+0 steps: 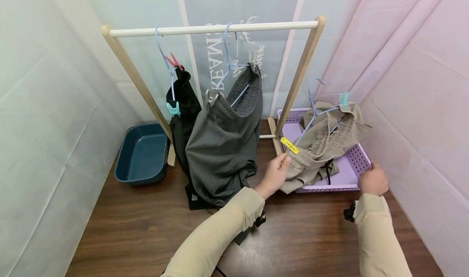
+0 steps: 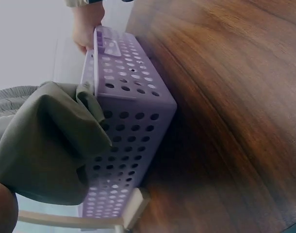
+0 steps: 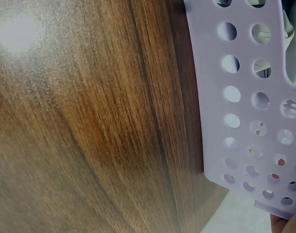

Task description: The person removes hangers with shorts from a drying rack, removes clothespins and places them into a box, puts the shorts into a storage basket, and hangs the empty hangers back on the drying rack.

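Khaki drawstring pants (image 1: 322, 142), clipped to a blue hanger (image 1: 310, 124) by a yellow clothespin (image 1: 290, 145) and a teal clothespin (image 1: 343, 100), lie over and partly inside a purple perforated basket (image 1: 360, 159). My left hand (image 1: 275, 175) pinches the pants' waistband just below the yellow clothespin. In the left wrist view, the bunched cloth (image 2: 51, 141) spills over the basket's rim. At the basket's right side, my right hand (image 1: 373, 180) grips the rim. Only a bit of that hand (image 3: 279, 224) shows in the right wrist view, its fingers mostly hidden.
Left of the basket stands a garment rack with a white bar (image 1: 271, 26). Dark grey pants (image 1: 223, 147) and a black garment (image 1: 183, 118) hang there from blue hangers. A dark teal tub (image 1: 141, 155) sits at the left on the brown wooden surface (image 1: 146, 228).
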The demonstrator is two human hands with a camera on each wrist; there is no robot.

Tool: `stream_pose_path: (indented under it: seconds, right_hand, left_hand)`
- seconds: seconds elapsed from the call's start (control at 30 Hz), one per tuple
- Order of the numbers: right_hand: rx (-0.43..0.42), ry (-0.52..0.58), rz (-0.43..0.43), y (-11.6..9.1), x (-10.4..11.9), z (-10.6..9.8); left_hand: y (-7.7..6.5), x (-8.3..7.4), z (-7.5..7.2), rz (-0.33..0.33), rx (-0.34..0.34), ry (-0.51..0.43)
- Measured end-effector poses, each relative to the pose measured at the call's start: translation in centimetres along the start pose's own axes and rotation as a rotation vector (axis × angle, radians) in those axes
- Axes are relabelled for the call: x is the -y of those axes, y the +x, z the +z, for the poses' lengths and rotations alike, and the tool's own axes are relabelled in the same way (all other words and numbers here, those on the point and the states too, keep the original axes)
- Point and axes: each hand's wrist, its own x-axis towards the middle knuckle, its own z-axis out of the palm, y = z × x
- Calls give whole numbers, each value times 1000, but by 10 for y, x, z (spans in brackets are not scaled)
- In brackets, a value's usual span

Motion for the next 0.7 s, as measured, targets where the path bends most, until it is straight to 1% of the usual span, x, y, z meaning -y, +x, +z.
stream_pose_path:
  seconds: [0.07,0.27,0.5,0.6,0.7]
  right_hand:
    - [-6,-1,-1,0,1,1]
    - [-17,5,-4,-2,1,1]
    - [-12,0,-1,-2,-2,4]
    - [-14,-4,-11,-1,-2,5]
    - [-10,-5,-17,-1,-2,5]
  left_hand:
    - [2,3,-3,-10,-9,-31]
    - [10,12,-13,-2,-42,-12]
    - [7,19,-21,8,-34,18]
    - [7,23,-24,-1,-43,45]
    - [8,26,-26,-36,-59,64]
